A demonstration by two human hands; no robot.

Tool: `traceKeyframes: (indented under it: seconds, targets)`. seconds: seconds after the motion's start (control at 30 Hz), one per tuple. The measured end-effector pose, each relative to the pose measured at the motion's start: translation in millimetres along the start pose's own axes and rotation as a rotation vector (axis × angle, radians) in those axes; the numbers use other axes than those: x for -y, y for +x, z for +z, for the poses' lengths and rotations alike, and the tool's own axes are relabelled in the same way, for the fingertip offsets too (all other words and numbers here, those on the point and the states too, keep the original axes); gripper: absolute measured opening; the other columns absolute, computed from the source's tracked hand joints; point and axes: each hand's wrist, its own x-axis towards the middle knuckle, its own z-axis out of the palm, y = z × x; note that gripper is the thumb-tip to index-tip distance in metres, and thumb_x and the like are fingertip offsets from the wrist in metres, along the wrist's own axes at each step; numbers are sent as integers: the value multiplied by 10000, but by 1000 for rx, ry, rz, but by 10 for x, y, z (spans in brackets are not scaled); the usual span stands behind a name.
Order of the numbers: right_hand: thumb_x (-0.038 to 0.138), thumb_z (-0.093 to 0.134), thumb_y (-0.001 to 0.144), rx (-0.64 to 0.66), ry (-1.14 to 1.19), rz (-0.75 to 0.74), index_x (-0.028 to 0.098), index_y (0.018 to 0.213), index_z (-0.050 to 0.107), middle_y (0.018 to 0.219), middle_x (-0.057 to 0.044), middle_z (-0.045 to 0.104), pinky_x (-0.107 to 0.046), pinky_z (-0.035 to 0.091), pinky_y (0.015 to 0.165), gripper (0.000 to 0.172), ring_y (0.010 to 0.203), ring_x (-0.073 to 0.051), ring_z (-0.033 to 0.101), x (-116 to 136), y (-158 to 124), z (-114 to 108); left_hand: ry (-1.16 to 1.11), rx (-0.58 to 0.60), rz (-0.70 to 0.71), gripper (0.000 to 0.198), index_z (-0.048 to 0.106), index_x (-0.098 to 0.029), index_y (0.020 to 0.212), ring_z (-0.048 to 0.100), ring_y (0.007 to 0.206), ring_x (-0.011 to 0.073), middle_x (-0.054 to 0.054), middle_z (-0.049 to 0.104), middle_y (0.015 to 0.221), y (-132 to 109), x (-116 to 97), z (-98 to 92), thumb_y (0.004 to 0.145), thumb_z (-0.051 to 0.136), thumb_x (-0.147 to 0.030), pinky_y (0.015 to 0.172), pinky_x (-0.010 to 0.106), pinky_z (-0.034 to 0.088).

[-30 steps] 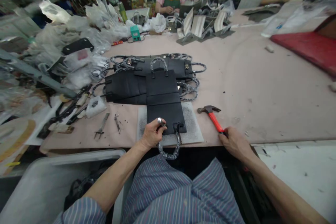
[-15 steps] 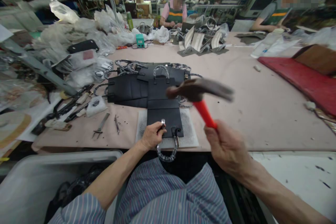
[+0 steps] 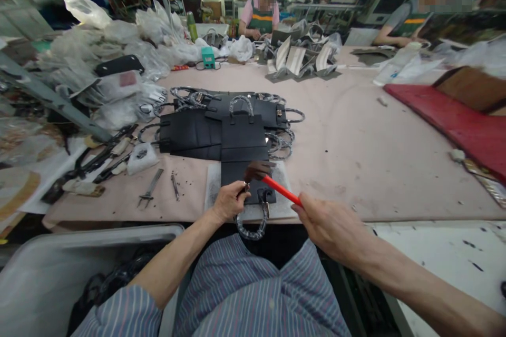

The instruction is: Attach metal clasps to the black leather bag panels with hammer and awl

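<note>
My right hand (image 3: pixel 330 224) is wrapped round the red handle of a claw hammer (image 3: pixel 282 190). The hammer's dark head is down at the top of a short metal punch (image 3: pixel 246 186), most of which is hidden. My left hand (image 3: pixel 229 201) pinches that punch over a black leather bag panel (image 3: pixel 235 172). Beneath the panel lies a pale speckled slab (image 3: pixel 213 184). A plastic-wrapped handle (image 3: pixel 253 234) loops from the panel's near end over the table edge.
More black bag panels (image 3: pixel 192 131) with wrapped handles lie behind. To the left are a metal divider tool (image 3: pixel 151 189), a thin metal rod (image 3: pixel 174 186) and heaped plastic bags (image 3: pixel 114 37). A red board (image 3: pixel 435 121) lies at right. Two co-workers (image 3: pixel 259 18) sit across the table.
My right hand has swung the hammer down and left, from raised above the table to the punch. My left hand keeps its pinch in the same place.
</note>
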Motion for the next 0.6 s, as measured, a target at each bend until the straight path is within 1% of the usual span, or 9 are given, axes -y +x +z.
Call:
traceKeyframes:
  seconds: [0.03, 0.07, 0.13, 0.2, 0.3, 0.43, 0.5, 0.53, 0.6]
  targets:
    - [438, 406, 995, 95, -32, 17, 271, 758, 462, 489, 12, 481, -330, 124, 472, 295, 384, -155, 312, -59, -12, 18, 4, -4, 7, 121, 695, -219, 919, 702, 738, 183, 20, 723, 816, 3, 0, 0, 843, 666, -129, 712, 289, 571]
    - [444, 413, 989, 137, -51, 62, 266, 773, 471, 502, 12, 489, -328, 121, 487, 286, 399, -155, 325, -119, -22, 32, 8, -8, 16, 119, 695, -220, 914, 705, 751, 187, 22, 723, 819, 6, 0, 0, 842, 667, -129, 719, 291, 573]
    - [474, 415, 982, 147, -21, 175, 260, 784, 469, 530, 15, 501, -314, 155, 497, 296, 433, -157, 368, -250, -43, 77, 12, -16, 27, 124, 696, -221, 924, 716, 791, 196, 30, 731, 852, 11, -1, -3, 843, 672, -131, 749, 301, 581]
    - [494, 394, 978, 137, 83, 294, 256, 760, 451, 558, 13, 517, -295, 226, 497, 328, 471, -160, 424, -424, -80, 200, 9, -11, 32, 131, 694, -220, 944, 721, 807, 199, 34, 738, 879, 14, -1, -9, 849, 673, -132, 764, 307, 583]
    - [474, 370, 976, 155, 227, 474, 250, 720, 443, 582, 10, 538, -279, 338, 515, 348, 518, -164, 496, -783, -187, 543, -1, 6, 42, 128, 689, -216, 958, 721, 812, 195, 34, 737, 883, 13, -2, -24, 861, 666, -136, 769, 305, 583]
    - [378, 365, 998, 161, 155, 657, 211, 801, 547, 613, -18, 575, -299, 405, 556, 315, 556, -185, 540, -1193, -327, 984, -6, 14, 38, 143, 690, -214, 1012, 719, 830, 191, 37, 735, 910, 8, -23, -60, 876, 666, -174, 782, 307, 587]
    - [333, 438, 973, 95, 87, 629, 157, 989, 618, 807, -103, 659, -350, 458, 649, 252, 712, -235, 603, -1226, -321, 1104, -16, 32, 39, 205, 685, -209, 1085, 724, 876, 196, 50, 742, 972, 11, -45, -83, 880, 674, -202, 824, 322, 590]
    - [315, 473, 959, 33, 60, 564, 135, 1108, 618, 951, -153, 677, -388, 481, 717, 275, 826, -270, 623, -1192, -288, 1146, -24, 39, 38, 234, 680, -206, 1117, 725, 898, 199, 57, 745, 1001, 15, -56, -93, 883, 674, -211, 844, 329, 591]
    - [293, 519, 946, -94, 22, 344, 134, 1291, 571, 1221, -203, 635, -469, 491, 874, 383, 1064, -328, 605, -1048, -166, 1222, -45, 40, 27, 241, 679, -203, 1132, 727, 912, 199, 64, 748, 1025, 29, -78, -108, 893, 666, -217, 854, 332, 591]
